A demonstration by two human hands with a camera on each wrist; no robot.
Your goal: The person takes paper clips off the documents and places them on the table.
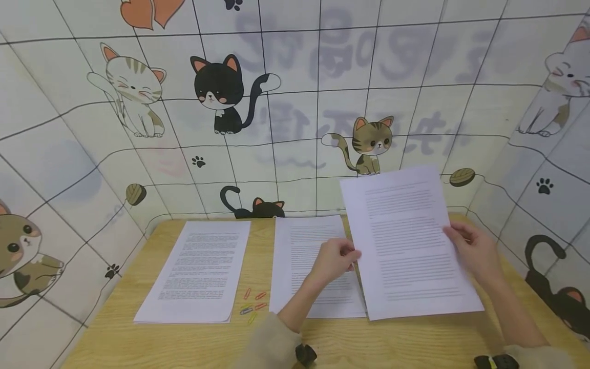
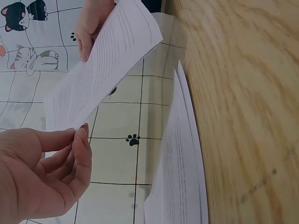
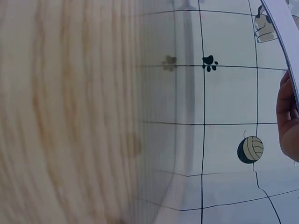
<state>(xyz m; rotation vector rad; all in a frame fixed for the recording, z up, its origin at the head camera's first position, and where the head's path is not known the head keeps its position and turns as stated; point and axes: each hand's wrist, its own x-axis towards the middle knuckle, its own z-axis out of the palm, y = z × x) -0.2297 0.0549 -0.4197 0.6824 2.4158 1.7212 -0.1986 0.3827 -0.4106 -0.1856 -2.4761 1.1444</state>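
Both hands hold up printed paper sheets [image 1: 405, 241] at the right of the table, tilted, with the text side toward me. My left hand [image 1: 335, 259] pinches the left edge between thumb and fingers; in the left wrist view that hand [image 2: 51, 175] grips the paper's near edge. At the right edge, my right hand [image 1: 475, 251] grips with the thumb in front and the fingers partly hidden behind. In the right wrist view only part of the right hand [image 3: 288, 123] shows, beside the paper's edge. A second paper stack [image 1: 313, 297] lies under my left forearm, partly covered.
On the wooden table [image 1: 184, 346], another printed stack [image 1: 198, 271] lies at the left. Several coloured paper clips [image 1: 254, 302] lie between the two lying stacks. A wall covering with cartoon cats [image 1: 295, 118] rises right behind the table and along both sides.
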